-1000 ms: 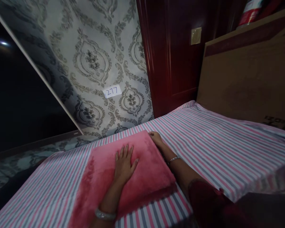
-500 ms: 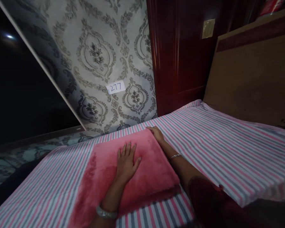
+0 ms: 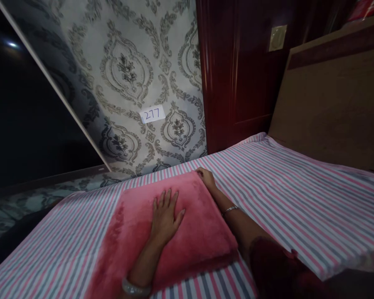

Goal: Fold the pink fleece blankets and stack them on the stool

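Note:
A folded pink plush blanket [image 3: 202,232] lies on a striped sheet, its fold layers showing along the near right edge. My left hand [image 3: 166,216] rests flat on top of it, fingers spread and thumb out to the right. At the blanket's far right corner is my right hand [image 3: 207,179], its fingers bent in and closed on the edge there; the fingertips are partly hidden. The left part of the blanket spreads toward the lower left as a single lower layer.
The pink, grey and white striped sheet [image 3: 299,199] covers the surface. Behind stand a patterned wall with a paper label [image 3: 152,113] and a dark red wooden panel [image 3: 237,83]. A large cardboard piece [image 3: 336,99] leans at right; a dark screen [image 3: 34,116] stands at left.
My right hand's fingers, stretched over the far corner before, are now curled in at it. My left hand stays flat on the blanket. The view has shifted slightly.

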Available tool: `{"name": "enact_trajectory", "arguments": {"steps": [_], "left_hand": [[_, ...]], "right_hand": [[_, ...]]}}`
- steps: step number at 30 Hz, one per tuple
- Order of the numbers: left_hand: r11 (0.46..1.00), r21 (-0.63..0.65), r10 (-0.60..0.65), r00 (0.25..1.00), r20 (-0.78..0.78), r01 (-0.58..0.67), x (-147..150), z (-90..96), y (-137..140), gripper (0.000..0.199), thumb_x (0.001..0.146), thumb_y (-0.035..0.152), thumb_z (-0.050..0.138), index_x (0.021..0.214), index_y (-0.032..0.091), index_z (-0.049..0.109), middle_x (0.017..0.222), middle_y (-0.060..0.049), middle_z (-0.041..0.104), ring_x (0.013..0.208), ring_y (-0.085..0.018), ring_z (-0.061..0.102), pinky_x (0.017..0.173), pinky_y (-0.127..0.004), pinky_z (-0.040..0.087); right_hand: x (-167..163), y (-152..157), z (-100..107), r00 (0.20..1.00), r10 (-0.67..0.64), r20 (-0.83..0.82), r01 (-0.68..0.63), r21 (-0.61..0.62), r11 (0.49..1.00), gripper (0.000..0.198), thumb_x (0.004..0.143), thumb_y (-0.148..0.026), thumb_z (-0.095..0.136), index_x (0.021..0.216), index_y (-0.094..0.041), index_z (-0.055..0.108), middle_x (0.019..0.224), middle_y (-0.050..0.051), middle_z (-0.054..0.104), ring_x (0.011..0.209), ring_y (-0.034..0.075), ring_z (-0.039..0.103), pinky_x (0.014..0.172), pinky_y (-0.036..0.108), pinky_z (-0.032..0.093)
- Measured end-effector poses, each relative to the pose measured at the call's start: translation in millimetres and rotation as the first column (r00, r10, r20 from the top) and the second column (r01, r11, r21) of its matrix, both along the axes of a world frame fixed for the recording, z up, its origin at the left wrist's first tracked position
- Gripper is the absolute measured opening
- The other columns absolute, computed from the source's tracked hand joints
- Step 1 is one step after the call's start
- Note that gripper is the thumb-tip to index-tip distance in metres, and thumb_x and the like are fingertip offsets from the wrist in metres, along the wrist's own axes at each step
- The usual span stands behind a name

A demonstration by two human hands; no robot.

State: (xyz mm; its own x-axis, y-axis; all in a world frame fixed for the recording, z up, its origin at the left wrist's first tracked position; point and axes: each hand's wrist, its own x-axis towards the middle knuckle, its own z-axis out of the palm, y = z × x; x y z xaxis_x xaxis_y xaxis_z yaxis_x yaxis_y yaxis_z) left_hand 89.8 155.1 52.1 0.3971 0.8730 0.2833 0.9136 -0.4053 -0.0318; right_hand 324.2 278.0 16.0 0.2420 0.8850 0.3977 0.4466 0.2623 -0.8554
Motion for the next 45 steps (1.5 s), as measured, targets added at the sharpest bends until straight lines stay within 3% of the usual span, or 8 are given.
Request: {"name": "enact_trajectory", "arguments": {"steps": [6, 12, 15, 18, 23, 32, 39, 45], "left_hand": [[1.000, 0.002, -0.006, 1.000, 0.019, 0.006, 0.7, 0.1, -0.7, 0.058, 0.094, 0.041, 0.045, 0.150, 0.026, 0.040, 0.160, -0.008, 0.033, 0.148, -0.030, 0.026, 0.118, -0.057, 0.021], [1.000, -0.001, -0.011, 0.999, 0.032, 0.011, 0.2, -2.3, -0.4, 0.059, 0.094, 0.043, 0.044, 0.151, 0.026, 0.038, 0.161, -0.008, 0.032, 0.149, -0.029, 0.024, 0.119, -0.056, 0.019], [1.000, 0.004, -0.009, 0.999, 0.040, 0.009, 0.5, -2.2, -1.3, 0.059, 0.094, 0.044, 0.045, 0.151, 0.026, 0.038, 0.160, -0.008, 0.033, 0.148, -0.030, 0.025, 0.119, -0.058, 0.019], [1.000, -0.029, -0.009, 0.999, 0.045, 0.010, 2.0, 0.8, -4.4, 0.060, 0.094, 0.045, 0.045, 0.151, 0.026, 0.037, 0.160, -0.009, 0.033, 0.148, -0.031, 0.025, 0.119, -0.059, 0.018], [0.997, -0.076, -0.007, 0.998, 0.068, 0.012, 4.2, 5.1, -9.4, 0.060, 0.095, 0.046, 0.046, 0.150, 0.026, 0.037, 0.161, -0.008, 0.030, 0.149, -0.030, 0.023, 0.119, -0.060, 0.017], [0.995, -0.088, -0.033, 0.991, 0.129, 0.044, 2.2, 0.9, -11.2, 0.064, 0.094, 0.055, 0.043, 0.151, 0.026, 0.036, 0.161, -0.011, 0.030, 0.149, -0.032, 0.023, 0.119, -0.062, 0.017], [0.995, -0.075, -0.049, 0.987, 0.155, 0.061, 2.6, -1.3, -11.9, 0.068, 0.093, 0.059, 0.041, 0.152, 0.024, 0.034, 0.160, -0.014, 0.030, 0.149, -0.035, 0.022, 0.117, -0.065, 0.017], [0.995, -0.075, -0.047, 0.985, 0.165, 0.060, 3.5, -0.7, -15.0, 0.069, 0.093, 0.059, 0.042, 0.151, 0.023, 0.035, 0.160, -0.015, 0.031, 0.148, -0.035, 0.022, 0.118, -0.063, 0.013]], "right_hand": [[3.1, 3.7, -8.1, 0.994, -0.094, -0.051, 0.090, -0.074, 0.993, 0.021, 0.075, -0.024, 0.050, 0.083, -0.020, 0.069, 0.075, 0.002, 0.067, 0.074, 0.019, 0.060, 0.070, 0.026, 0.044], [5.2, 5.3, -1.4, 0.993, -0.031, -0.111, 0.017, -0.124, 0.992, 0.041, 0.090, -0.037, 0.041, 0.115, -0.020, 0.068, 0.104, 0.006, 0.072, 0.093, 0.021, 0.066, 0.084, 0.031, 0.050], [4.5, 7.0, 2.9, 0.994, 0.024, -0.110, -0.043, -0.175, 0.984, 0.048, 0.088, -0.048, 0.053, 0.126, -0.020, 0.065, 0.121, 0.011, 0.069, 0.106, 0.023, 0.065, 0.092, 0.034, 0.048], [1.8, 8.5, 2.3, 0.994, 0.102, -0.026, -0.105, -0.213, 0.971, 0.053, 0.078, -0.038, 0.070, 0.127, -0.020, 0.066, 0.128, 0.011, 0.066, 0.116, 0.025, 0.062, 0.099, 0.034, 0.045], [3.2, 10.2, -10.0, 0.991, 0.130, 0.030, -0.121, -0.215, 0.969, 0.048, 0.075, -0.016, 0.062, 0.123, -0.020, 0.068, 0.125, 0.007, 0.068, 0.114, 0.022, 0.063, 0.102, 0.035, 0.045], [8.8, 2.9, -17.8, 0.985, 0.130, 0.111, -0.103, -0.224, 0.969, 0.048, 0.084, -0.024, 0.056, 0.130, -0.016, 0.064, 0.114, 0.011, 0.072, 0.100, 0.021, 0.068, 0.090, 0.034, 0.052], [3.2, -4.3, 21.6, 0.949, 0.103, 0.297, -0.016, -0.282, 0.959, 0.049, 0.081, -0.024, 0.062, 0.129, -0.011, 0.064, 0.125, 0.021, 0.065, 0.116, 0.032, 0.061, 0.097, 0.043, 0.047], [-58.1, -7.1, 64.0, 0.876, 0.139, 0.463, -0.050, -0.199, 0.979, 0.052, 0.087, -0.033, 0.061, 0.138, -0.023, 0.057, 0.149, 0.014, 0.047, 0.138, 0.032, 0.040, 0.111, 0.047, 0.033]]}}
